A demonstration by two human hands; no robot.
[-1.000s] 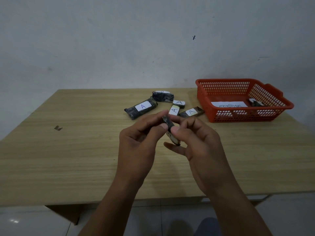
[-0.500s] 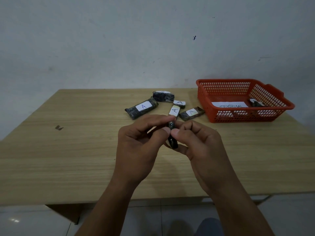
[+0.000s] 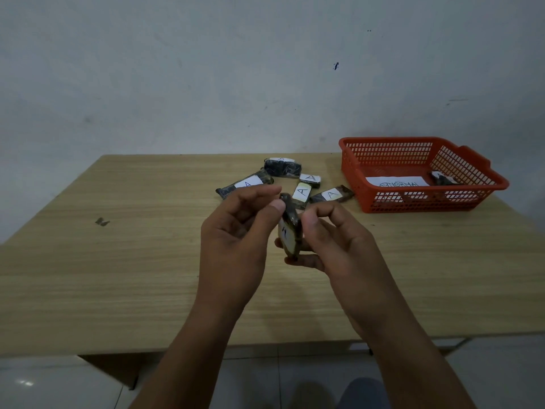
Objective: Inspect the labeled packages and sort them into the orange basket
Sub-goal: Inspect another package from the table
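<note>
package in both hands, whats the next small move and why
Probably turn the package until its white label faces up. Both the left hand and right hand pinch it edge-on, so the letter reads only partly; the orange basket waits at right.

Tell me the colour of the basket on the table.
The basket is orange-red, with a mesh wall; the head view shows it best.

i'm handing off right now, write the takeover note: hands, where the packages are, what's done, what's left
Left hand and right hand both pinch one package above the table, label side partly showing.
Five packages labeled A lie on the table left of the basket.
Done: one package in the basket beside a paper label.
Left: finish checking the held one, then sort the five.
</note>
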